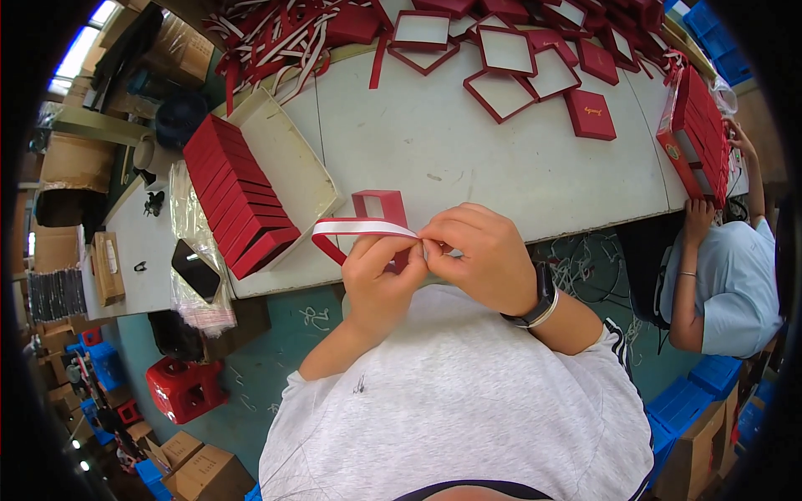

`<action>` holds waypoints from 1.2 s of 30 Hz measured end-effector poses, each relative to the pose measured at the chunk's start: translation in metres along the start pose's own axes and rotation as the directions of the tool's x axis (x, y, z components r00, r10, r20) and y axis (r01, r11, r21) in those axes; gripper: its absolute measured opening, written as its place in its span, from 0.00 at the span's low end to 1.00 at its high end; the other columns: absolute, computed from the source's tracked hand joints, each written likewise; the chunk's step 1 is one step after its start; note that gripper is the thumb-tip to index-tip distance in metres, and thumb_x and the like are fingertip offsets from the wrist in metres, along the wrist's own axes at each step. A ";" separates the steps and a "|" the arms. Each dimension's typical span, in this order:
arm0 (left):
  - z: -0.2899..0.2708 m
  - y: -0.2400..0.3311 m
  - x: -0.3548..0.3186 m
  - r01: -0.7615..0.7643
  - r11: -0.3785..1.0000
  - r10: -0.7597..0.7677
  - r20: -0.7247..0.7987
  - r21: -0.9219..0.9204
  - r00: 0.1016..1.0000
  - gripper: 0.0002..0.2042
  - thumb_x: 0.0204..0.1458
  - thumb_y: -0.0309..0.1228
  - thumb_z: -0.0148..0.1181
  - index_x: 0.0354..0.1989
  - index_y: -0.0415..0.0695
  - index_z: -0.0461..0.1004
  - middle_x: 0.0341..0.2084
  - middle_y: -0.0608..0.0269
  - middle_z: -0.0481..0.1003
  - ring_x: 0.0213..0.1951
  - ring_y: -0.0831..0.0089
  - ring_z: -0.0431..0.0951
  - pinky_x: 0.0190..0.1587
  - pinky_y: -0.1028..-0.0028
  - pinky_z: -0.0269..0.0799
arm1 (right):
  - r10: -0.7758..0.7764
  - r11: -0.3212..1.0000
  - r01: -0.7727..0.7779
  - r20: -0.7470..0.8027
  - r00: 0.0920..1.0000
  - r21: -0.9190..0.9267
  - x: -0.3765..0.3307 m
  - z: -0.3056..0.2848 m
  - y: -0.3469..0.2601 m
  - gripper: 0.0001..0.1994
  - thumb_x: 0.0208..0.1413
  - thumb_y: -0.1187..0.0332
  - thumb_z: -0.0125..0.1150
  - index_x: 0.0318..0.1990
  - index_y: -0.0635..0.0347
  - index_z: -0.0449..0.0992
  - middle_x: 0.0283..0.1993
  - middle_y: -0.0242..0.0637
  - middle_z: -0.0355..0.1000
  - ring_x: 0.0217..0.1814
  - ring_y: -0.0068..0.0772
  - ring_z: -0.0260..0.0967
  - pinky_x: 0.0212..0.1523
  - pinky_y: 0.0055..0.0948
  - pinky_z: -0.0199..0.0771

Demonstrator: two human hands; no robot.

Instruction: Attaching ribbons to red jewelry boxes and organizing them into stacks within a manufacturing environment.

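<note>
Red-and-white ribbon [359, 226] looped above near edge of pale worktable [384, 125]. Left hand [376, 280] and right hand [484, 255] both pinch it, thumbs against fingers, tips meeting. Open red box [393, 207] just beyond. Cream tray [288, 146] with red box row [234, 188] at left.

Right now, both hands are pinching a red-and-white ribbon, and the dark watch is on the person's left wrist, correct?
Not quite: the head view shows the dark watch on the right wrist. The left hand and right hand do pinch the red-and-white ribbon.
</note>
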State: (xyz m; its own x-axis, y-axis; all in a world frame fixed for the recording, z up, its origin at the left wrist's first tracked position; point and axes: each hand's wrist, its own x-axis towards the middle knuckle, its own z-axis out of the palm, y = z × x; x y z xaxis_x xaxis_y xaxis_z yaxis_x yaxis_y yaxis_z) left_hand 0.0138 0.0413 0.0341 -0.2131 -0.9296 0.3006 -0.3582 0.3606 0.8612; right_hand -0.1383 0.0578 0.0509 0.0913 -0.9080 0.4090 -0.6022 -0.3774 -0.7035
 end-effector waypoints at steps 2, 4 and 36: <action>0.000 0.000 0.000 -0.001 1.000 0.001 0.010 -0.005 1.000 0.05 0.39 0.19 0.61 0.27 0.37 0.76 0.23 0.62 0.72 0.23 0.77 0.72 0.22 0.79 0.66 | 0.010 1.000 -0.010 0.017 1.000 0.011 -0.001 0.000 0.000 0.04 0.41 0.76 0.60 0.28 0.62 0.76 0.28 0.37 0.73 0.29 0.33 0.70 0.28 0.27 0.71; -0.001 -0.001 -0.001 -0.002 1.000 0.003 0.020 -0.012 1.000 0.05 0.39 0.19 0.61 0.27 0.37 0.76 0.23 0.62 0.72 0.23 0.77 0.72 0.21 0.79 0.66 | 0.020 1.000 -0.021 0.033 0.999 0.020 -0.001 -0.002 0.000 0.05 0.41 0.76 0.60 0.28 0.62 0.76 0.28 0.37 0.73 0.29 0.34 0.70 0.28 0.27 0.72; -0.139 0.102 0.125 -0.882 0.420 0.666 0.587 0.213 0.459 0.14 0.12 0.25 0.58 0.17 0.39 0.72 0.18 0.65 0.65 0.19 0.72 0.64 0.19 0.75 0.55 | 0.542 0.841 -0.507 -0.289 0.789 0.190 -0.121 -0.127 0.061 0.08 0.55 0.76 0.52 0.40 0.68 0.74 0.39 0.39 0.72 0.40 0.26 0.69 0.42 0.21 0.67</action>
State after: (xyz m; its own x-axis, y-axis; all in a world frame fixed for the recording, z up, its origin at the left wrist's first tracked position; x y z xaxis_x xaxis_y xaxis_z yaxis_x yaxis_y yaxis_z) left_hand 0.0769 -0.0490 0.2167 -0.8705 -0.1421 0.4713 -0.1563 0.9877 0.0090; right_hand -0.2871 0.1681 0.0319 -0.4838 -0.8683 0.1099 -0.4019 0.1089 -0.9092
